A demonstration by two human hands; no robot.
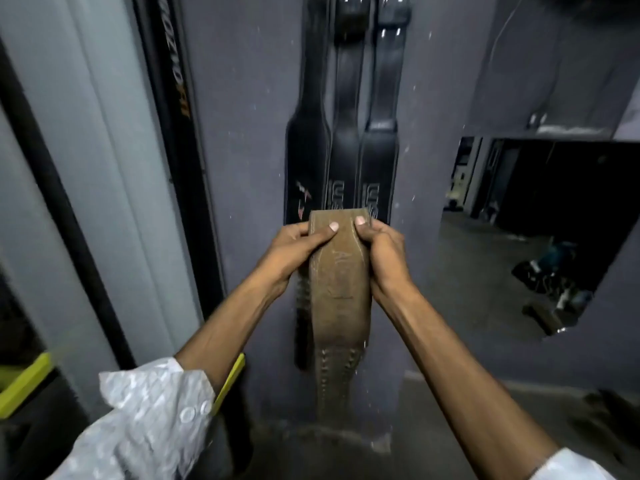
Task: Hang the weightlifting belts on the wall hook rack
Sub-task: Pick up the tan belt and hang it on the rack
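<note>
A grey wall (242, 133) fills most of the view, speckled with pale spots. To its right a large mirror (540, 230) is set into it, reflecting a dim floor with dark gear lying about. At left runs a pale frame with a black upright post (180, 133) bearing orange lettering, too blurred to read.

Three black belts (341, 140) hang side by side down the wall from the top of the frame, touching one another; the hook rack that carries them is cut off or too dark to make out. Their wide lower parts show white and red markings.

In front of the lower ends of the black ones, a tan belt (341, 289) is held upright, its squared top end just overlapping them and its narrow stitched tail hanging down toward the floor.

The left hand (298, 252) holds the belt's left edge near the top, thumb pressed on its face, the grip pinching the leather. The right hand (381, 254) does the same on the right edge, its thumb also on the face. A white patterned sleeve (152, 420) covers the left forearm.
</note>
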